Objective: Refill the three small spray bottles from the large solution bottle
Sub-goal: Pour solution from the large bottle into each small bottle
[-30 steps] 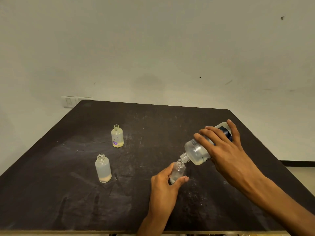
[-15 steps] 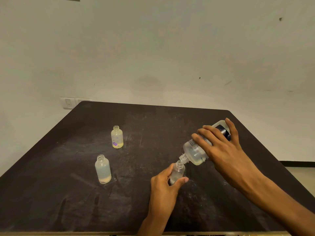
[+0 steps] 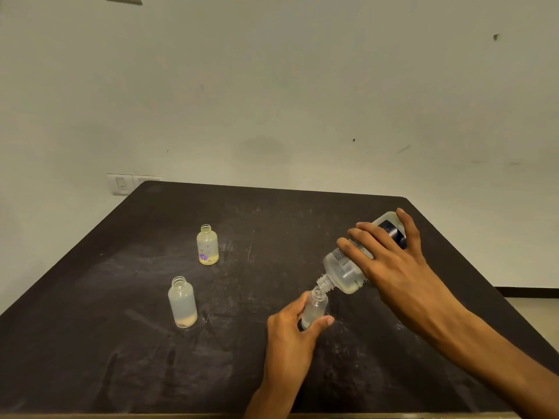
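My right hand (image 3: 396, 261) grips the large clear solution bottle (image 3: 344, 272), tipped down to the left with its open neck right over the mouth of a small clear bottle (image 3: 314, 308). My left hand (image 3: 292, 331) wraps around that small bottle and holds it upright on the dark table (image 3: 121, 358). Two more small uncapped bottles stand free to the left: a frosted one (image 3: 182, 302) with a little liquid at its bottom, and farther back a yellowish one (image 3: 207, 244) with a purple flower print. No caps or spray heads are in view.
The table's back edge meets a pale wall, with a wall switch plate (image 3: 121, 184) beyond the back left corner. The right edge of the table runs close under my right forearm.
The large bottle has tipped a little further and shifted slightly left, bringing its neck closer over the small bottle's mouth. The left hand and the other two bottles stay put.
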